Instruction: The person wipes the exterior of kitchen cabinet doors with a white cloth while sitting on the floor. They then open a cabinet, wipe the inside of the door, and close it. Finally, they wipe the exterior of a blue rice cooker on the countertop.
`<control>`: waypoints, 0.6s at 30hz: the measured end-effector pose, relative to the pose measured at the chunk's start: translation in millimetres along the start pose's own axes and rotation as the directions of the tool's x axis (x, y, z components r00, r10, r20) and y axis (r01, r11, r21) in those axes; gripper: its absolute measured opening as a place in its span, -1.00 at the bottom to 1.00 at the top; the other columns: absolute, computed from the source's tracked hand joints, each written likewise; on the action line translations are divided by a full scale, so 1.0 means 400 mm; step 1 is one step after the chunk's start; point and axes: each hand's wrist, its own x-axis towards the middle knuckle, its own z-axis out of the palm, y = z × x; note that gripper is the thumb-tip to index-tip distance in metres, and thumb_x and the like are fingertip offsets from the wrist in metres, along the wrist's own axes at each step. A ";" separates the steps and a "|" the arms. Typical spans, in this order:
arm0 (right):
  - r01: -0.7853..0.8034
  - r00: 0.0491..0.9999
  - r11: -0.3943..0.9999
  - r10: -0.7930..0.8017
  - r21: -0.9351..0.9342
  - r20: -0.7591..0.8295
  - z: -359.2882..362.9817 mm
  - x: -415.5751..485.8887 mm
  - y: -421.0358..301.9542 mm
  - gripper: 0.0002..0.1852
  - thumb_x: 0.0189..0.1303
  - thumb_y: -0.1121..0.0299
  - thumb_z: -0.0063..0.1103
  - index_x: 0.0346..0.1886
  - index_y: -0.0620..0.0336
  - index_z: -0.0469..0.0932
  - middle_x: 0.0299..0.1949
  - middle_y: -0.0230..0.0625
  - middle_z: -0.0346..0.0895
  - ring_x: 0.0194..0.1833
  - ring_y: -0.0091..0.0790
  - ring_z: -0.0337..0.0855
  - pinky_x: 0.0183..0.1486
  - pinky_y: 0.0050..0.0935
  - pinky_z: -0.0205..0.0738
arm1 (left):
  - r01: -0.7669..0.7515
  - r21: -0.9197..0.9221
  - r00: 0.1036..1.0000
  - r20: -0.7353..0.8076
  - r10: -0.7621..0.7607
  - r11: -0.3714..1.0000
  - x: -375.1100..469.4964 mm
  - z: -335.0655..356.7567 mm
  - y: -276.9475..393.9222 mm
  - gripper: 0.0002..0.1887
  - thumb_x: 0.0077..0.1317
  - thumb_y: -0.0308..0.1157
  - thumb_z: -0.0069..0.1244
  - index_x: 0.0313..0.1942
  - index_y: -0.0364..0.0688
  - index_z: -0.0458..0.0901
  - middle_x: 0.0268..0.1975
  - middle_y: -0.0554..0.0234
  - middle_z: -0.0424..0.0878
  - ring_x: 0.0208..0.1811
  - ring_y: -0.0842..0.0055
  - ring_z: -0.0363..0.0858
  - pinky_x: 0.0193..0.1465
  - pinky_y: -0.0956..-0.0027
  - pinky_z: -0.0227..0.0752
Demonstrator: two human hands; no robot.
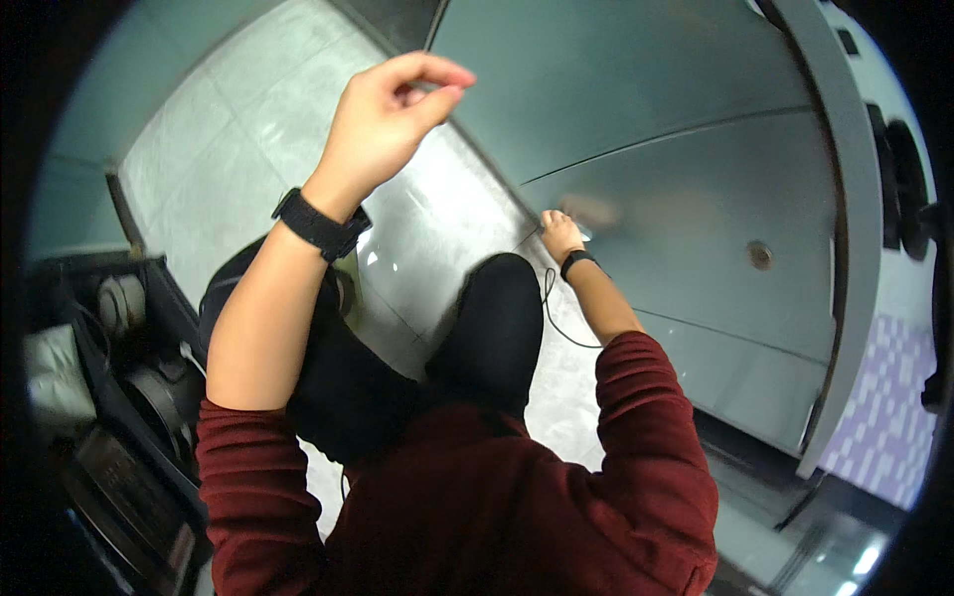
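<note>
Raised over the pale tiled floor, my left hand (391, 119) has its thumb and forefinger tips close together, and nothing shows between them. A black strap circles that wrist. Farther right, my right hand (563, 235) is down at the lower edge of a glossy grey cabinet front (686, 208), its fingers curled. A small whitish thing (585, 235) shows beside it, partly hidden; whether the hand holds it cannot be told. The right wrist has a black band. A thin black cable (555, 316) loops on the floor near that forearm.
A round metal fitting (760, 255) sits in the cabinet front, below a grey top edge (857, 223). At the left stands an open dark container (175, 298) with several things inside. Black-clad knees (496, 320) are bent over the tiles. A purple-and-white patterned surface (883, 402) lies far right.
</note>
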 end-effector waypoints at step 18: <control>0.260 0.956 0.941 -0.219 -0.217 0.195 -0.044 0.393 -0.097 -0.72 0.27 0.28 0.03 -0.05 0.21 0.57 0.03 -0.11 0.52 0.09 -0.11 0.56 0.11 -0.20 0.52 | 0.190 -0.315 0.968 -0.100 -0.231 0.930 0.031 -0.070 0.028 -0.84 0.31 -0.49 0.00 -0.15 -0.36 0.63 -0.41 0.45 0.62 -0.40 0.81 0.47 -0.29 0.67 0.36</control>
